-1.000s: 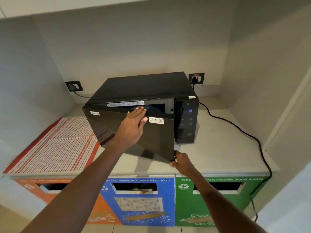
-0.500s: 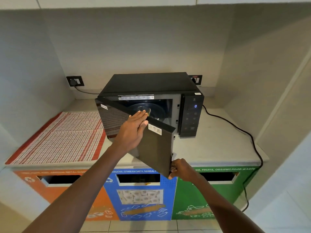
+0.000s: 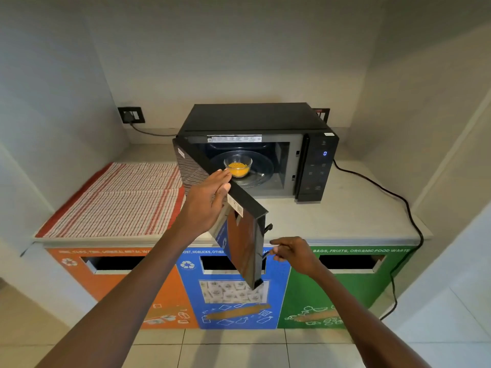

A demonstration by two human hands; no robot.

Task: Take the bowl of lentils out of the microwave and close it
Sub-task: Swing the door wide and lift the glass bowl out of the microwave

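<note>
- One glass bowl of lentils point(image 3: 238, 167) now shows on the turntable inside the microwave point(image 3: 255, 152), since the door point(image 3: 239, 229) has swung much wider than a second ago; reaching in looks possible next.
- The left hand point(image 3: 206, 205) lies spread flat against the door's outer face; the right hand point(image 3: 293, 252), fingers loosely curled and holding nothing, hangs just beside the door's free edge.
- The microwave stands at the counter point(image 3: 345, 221)'s back, a striped cloth point(image 3: 117, 200) toward its left edge, recycling bins point(image 3: 332, 288) under the front edge, in a pale-walled alcove.
</note>
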